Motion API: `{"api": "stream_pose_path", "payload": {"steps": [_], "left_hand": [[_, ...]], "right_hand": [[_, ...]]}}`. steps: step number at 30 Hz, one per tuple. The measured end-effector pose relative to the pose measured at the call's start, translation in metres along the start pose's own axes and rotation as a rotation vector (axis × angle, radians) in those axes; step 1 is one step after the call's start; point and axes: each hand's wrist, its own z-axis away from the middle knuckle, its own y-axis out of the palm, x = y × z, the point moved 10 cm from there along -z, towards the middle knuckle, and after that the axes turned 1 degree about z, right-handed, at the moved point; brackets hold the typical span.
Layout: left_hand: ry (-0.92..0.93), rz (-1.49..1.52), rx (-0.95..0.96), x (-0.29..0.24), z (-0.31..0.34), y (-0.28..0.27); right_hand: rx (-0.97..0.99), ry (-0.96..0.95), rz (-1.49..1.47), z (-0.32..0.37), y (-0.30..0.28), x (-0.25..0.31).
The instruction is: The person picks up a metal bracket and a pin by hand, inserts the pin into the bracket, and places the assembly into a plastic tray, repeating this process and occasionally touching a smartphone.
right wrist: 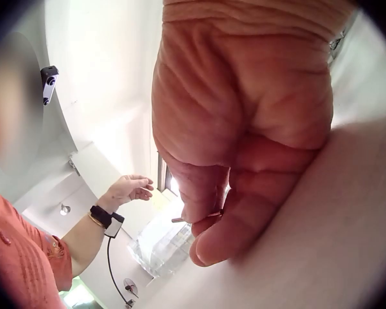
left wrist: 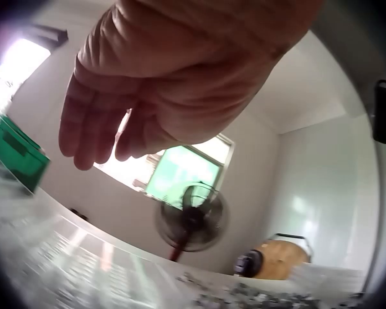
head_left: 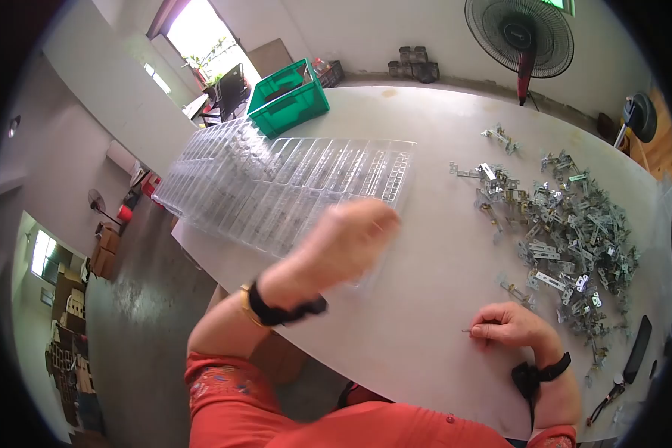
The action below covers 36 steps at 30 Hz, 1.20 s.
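Note:
The left hand (head_left: pixel 336 243) is raised over the near edge of the clear compartment trays (head_left: pixel 291 179), blurred; in the left wrist view that hand (left wrist: pixel 161 84) has its fingers loosely bent, with nothing seen in them. Resting on the table, the right hand (head_left: pixel 511 327) pinches a small thin metal pin (head_left: pixel 466 331) between thumb and finger. In the right wrist view the pin (right wrist: pixel 177 220) pokes out from the fingertips of the right hand (right wrist: pixel 244 141). A large heap of metal brackets (head_left: pixel 575 231) lies beyond the right hand.
A green crate (head_left: pixel 290 101) stands behind the trays at the table's far left. At the right edge lie a black-handled tool (head_left: pixel 638 351) and a cable. Loose brackets (head_left: pixel 502 140) lie at the back of the white table (head_left: pixel 425 276). A fan (head_left: pixel 518 36) stands beyond.

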Motion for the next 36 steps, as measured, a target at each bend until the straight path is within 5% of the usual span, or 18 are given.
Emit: {"api": "stream_pose_path", "payload": {"steps": [6,8,15,17,22,25,36], "left_hand": [[0.235,0.314,0.255,-0.073,0.022,0.122],[0.225,0.374,0.169,-0.071,0.013,0.145],[-0.059,0.621,0.366,-0.055,0.012,0.209],[-0.219,0.654,0.518,-0.037,0.021,0.233],[-0.332,0.864,0.556,-0.02,0.029,0.242],[-0.394,0.966,0.552,-0.012,0.028,0.241],[-0.47,1.254,0.519,0.005,0.028,0.246]], "right_hand": [[0.067,-0.125,0.284,-0.004,0.003,0.006],[0.086,-0.144,0.352,-0.003,0.001,0.006],[-0.022,-0.116,0.479,0.047,0.011,0.018],[-0.219,-0.188,0.539,0.068,-0.006,0.028],[-0.757,-0.207,0.557,0.113,-0.051,0.048],[-0.876,-0.117,0.569,0.114,-0.061,0.039],[-0.868,-0.09,0.651,0.083,-0.043,0.036]]}}
